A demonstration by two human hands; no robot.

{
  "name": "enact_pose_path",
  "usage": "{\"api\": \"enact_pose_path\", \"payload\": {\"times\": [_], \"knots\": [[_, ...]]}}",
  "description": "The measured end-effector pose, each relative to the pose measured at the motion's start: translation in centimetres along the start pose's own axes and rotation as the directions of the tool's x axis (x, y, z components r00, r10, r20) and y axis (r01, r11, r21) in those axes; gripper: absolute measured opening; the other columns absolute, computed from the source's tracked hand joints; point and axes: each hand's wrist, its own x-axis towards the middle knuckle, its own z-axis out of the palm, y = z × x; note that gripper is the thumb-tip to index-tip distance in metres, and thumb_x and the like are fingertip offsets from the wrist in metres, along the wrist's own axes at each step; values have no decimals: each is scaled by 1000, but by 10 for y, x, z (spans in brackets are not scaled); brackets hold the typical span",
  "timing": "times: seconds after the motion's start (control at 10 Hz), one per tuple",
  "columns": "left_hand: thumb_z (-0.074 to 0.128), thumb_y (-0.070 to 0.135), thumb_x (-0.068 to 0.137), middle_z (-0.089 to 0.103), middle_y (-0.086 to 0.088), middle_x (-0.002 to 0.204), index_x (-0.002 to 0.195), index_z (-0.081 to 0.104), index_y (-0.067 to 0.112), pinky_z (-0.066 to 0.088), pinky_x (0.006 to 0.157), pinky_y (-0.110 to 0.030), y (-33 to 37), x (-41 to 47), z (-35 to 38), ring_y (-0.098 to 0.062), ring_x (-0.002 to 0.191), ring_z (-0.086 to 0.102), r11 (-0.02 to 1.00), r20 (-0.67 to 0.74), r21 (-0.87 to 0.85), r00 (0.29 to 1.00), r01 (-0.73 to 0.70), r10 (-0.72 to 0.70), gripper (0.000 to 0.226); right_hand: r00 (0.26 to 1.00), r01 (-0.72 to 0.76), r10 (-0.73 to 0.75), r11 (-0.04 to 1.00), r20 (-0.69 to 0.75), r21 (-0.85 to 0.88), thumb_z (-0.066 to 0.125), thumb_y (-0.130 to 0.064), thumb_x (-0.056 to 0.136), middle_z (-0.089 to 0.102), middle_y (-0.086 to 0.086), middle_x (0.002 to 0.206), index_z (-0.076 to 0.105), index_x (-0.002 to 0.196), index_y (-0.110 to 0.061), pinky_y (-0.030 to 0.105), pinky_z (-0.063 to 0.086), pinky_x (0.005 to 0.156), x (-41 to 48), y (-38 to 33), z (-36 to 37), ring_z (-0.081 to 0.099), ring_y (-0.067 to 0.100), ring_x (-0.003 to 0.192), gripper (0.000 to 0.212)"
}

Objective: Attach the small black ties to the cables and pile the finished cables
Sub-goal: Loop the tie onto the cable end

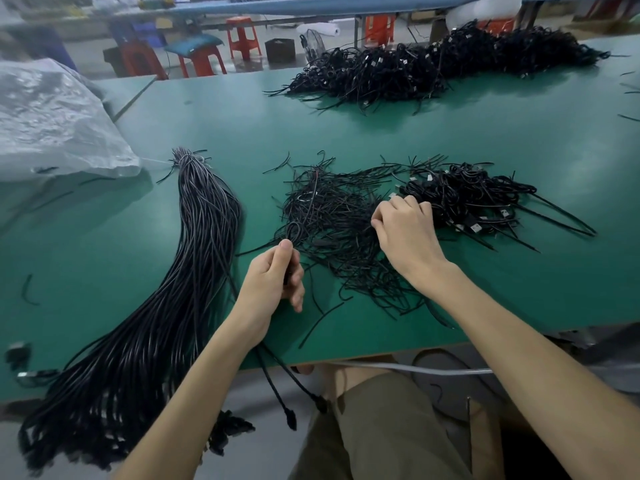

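Head view looks down on a green table [485,140] strewn with black wire. Left hand [277,277] is curled into a fist around a coiled cable [291,233]; thumb pressed on top, the loop rising just above the knuckles, and two ends of that cable [294,386] drop past the wrist and over the near table edge, ending in dark plugs whose type is too blurred to tell. Right hand [407,233] rests knuckles-up on the loose heap of small black ties [332,216] in the middle of the table, fingers bent down into the strands — whether they pinch a tie cannot be told, since the fingertips are hidden under the hand.

Just right of that hand, touching the heap, lies a small pile of finished cables [467,199], coiled, with metal connectors showing at its near side. A much larger pile [433,64] stretches along the far edge, its right end blurred. To the left, a long bundle of untied cables [194,271] is bound at its far tip and hangs off the near edge, its lower end smeared by lens blur. A crumpled clear plastic bag [52,123] sits at the far left, cut off by the frame. Red stools [242,36] stand beyond the table, out of focus.
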Motion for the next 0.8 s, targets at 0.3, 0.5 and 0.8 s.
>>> {"api": "enact_pose_path", "payload": {"times": [0.3,0.5,0.8], "knots": [[39,35,111,45,2,61,87,49,9,44,43,-30,-1,1,0,-20,42,43,1000,2,27,1000,-10,10,37,969,-191,244,848,-45,494,65,-15,98,59,-1,99,70,91,-14,17,43,76,4,-1,-3,58,14,85,9],[38,36,112,44,4,59,85,46,10,42,43,-31,-2,2,1,-21,41,43,996,5,94,1000,-9,8,38,961,-98,259,657,-102,747,61,-17,102,70,-1,87,63,95,-18,25,56,74,-5,-23,-28,69,13,78,7],[35,34,112,42,4,54,77,44,12,36,38,-29,-1,0,5,-19,36,36,976,-11,213,999,-40,43,43,976,-210,26,392,217,896,76,-14,92,70,2,77,67,95,-15,18,49,59,-51,-78,-35,67,13,62,9]]}}
